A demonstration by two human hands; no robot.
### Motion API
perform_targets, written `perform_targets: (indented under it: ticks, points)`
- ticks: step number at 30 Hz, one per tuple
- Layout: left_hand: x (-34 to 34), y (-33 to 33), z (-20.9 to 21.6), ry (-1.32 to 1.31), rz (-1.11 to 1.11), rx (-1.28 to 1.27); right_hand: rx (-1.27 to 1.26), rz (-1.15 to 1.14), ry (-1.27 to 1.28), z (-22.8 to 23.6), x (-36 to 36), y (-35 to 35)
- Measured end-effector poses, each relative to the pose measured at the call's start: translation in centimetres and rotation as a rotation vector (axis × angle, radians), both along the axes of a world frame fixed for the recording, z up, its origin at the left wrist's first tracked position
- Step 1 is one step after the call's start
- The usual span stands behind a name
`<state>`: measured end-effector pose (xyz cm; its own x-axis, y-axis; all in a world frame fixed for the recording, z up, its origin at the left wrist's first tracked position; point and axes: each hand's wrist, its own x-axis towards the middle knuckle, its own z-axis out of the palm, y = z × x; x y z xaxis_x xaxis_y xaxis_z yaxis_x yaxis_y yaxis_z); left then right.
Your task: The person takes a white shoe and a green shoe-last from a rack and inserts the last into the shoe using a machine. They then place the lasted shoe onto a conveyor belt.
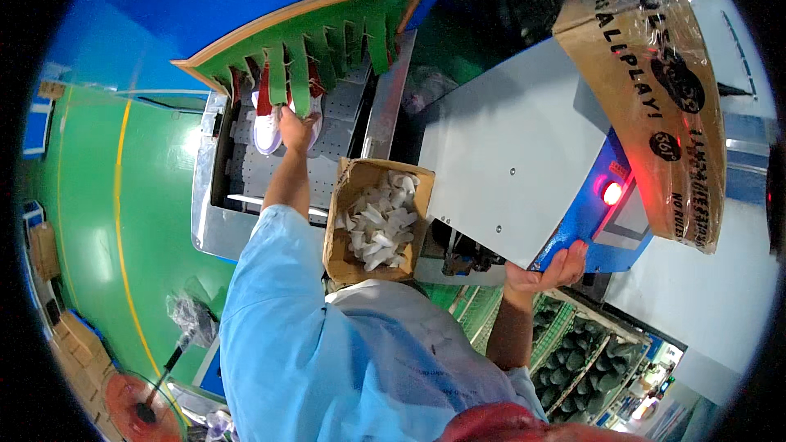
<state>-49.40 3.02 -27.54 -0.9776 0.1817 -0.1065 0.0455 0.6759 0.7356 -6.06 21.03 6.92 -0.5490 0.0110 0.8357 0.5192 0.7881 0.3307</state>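
A pair of white shoes, one of them this white shoe, stands on a dark perforated conveyor plate, partly under hanging green strips. My left hand is closed at the shoes, its fingertips partly hidden by a strip and the shoe uppers. Dark red pieces show beside and behind the strips. On the right, my right hand is closed over the lower corner of a grey and blue machine, fingers wrapped on its edge near a lit red button.
An open cardboard box full of white scraps stands between my arms. A large wrapped carton leans over the machine at right. Racks of dark shoe-shaped pieces stand lower right. Left are the green floor and an orange fan.
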Motion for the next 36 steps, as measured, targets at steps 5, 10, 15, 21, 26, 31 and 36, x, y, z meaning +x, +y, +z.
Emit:
perform_targets:
  ticks: [5, 10, 15, 21, 26, 31, 36]
  points:
    - [-2.8, -4.4, 2.9, -0.278, -0.168, 0.176, -0.105, 0.037, 0.051, 0.3, -0.8, 0.0]
    - [4.0, -9.7, 13.3, -0.74, -0.309, 0.748, -0.398, 0.019, -0.058, 2.5, -0.4, -1.7]
    - [19.5, -13.6, 25.8, -0.959, -0.508, 1.069, -1.136, 0.631, 0.167, -0.5, 1.0, -11.5]
    - [34.7, -11.0, 31.6, -1.284, -0.614, 1.2, -1.831, 1.09, 0.325, 1.9, 2.2, -15.7]
    - [41.9, -6.2, 34.3, -0.934, -0.378, 1.244, -1.555, 0.951, 0.197, 4.3, 8.3, -13.1]
    - [47.4, -4.3, 32.2, 0.079, -0.433, 0.541, -1.277, 0.576, 0.061, 5.9, 16.2, -11.8]
    - [52.1, -4.4, 30.4, 0.367, -0.892, 0.233, -1.467, 0.404, -0.065, 4.1, 22.9, -10.3]
